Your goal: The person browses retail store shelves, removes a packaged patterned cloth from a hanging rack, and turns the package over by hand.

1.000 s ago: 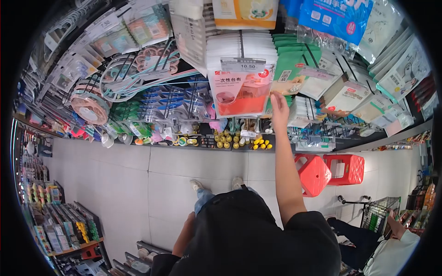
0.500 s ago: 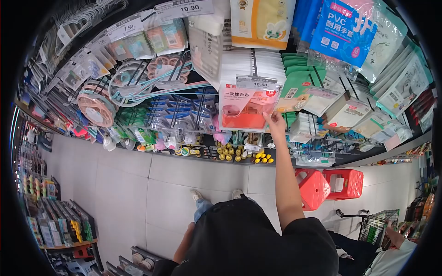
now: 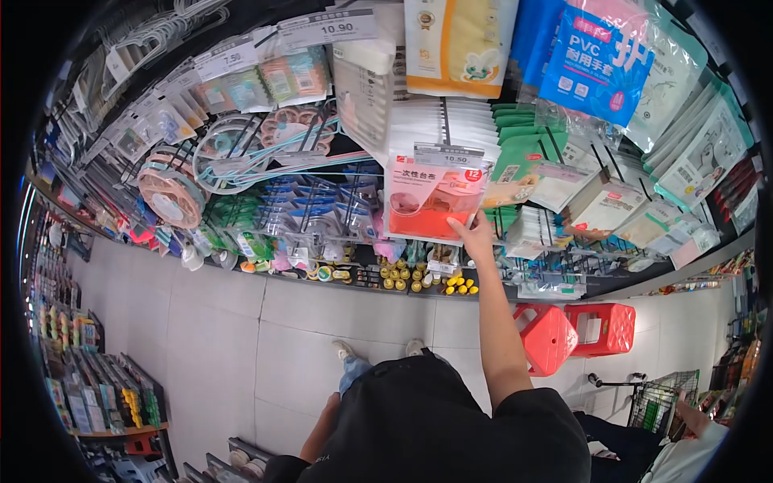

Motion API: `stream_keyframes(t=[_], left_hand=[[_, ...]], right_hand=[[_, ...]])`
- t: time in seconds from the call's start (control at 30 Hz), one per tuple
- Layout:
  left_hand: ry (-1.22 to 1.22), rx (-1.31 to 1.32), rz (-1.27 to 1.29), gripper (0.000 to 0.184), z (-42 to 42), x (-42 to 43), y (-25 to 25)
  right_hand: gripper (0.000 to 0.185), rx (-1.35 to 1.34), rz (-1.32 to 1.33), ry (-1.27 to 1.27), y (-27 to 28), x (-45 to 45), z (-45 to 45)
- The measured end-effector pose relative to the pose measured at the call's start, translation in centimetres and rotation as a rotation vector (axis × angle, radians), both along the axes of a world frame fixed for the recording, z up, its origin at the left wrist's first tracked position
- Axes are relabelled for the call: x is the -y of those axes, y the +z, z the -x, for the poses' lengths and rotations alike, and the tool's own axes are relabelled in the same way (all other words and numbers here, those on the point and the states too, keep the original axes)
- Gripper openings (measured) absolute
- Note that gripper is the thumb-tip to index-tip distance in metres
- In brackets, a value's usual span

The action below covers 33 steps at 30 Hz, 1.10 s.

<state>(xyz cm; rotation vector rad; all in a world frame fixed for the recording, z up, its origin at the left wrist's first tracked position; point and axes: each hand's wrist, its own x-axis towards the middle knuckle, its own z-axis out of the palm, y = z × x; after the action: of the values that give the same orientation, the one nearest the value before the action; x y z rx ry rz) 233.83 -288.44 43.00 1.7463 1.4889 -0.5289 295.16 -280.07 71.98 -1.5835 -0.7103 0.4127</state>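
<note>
My right hand (image 3: 473, 235) pinches the lower right corner of a disposable tablecloth pack (image 3: 425, 193), its thumb lying on the red front. White and pink above, the pack hangs at the front of a row of similar packs on a hook. A price tag (image 3: 448, 155) reading 10.50 covers part of its top. Down by my thigh is my left hand (image 3: 328, 405); its fingers are mostly hidden by my body, and I see nothing in it. Green packs (image 3: 527, 149) hang just right of the tablecloth row.
Blue PVC glove packs (image 3: 596, 64) hang at upper right. Left of the tablecloths are round plastic racks (image 3: 169, 189). Red stools (image 3: 547, 342) stand on the floor at right, with another person's sleeve (image 3: 688, 455) and a shopping cart (image 3: 664, 398) nearby.
My right thumb has moved down and left, farther onto the front of the tablecloth pack near its lower corner. The shelf sits slightly lower in view. My left hand stays by my side.
</note>
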Motion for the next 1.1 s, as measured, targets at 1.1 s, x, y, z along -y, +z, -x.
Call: stream_keyframes(t=[1.1], left_hand=[[0.450,0.158,-0.030,0.029,1.9,3.6,-0.9]], right_hand=[[0.067,0.588,-0.217,0.110,21.1,-11.4,12.5]])
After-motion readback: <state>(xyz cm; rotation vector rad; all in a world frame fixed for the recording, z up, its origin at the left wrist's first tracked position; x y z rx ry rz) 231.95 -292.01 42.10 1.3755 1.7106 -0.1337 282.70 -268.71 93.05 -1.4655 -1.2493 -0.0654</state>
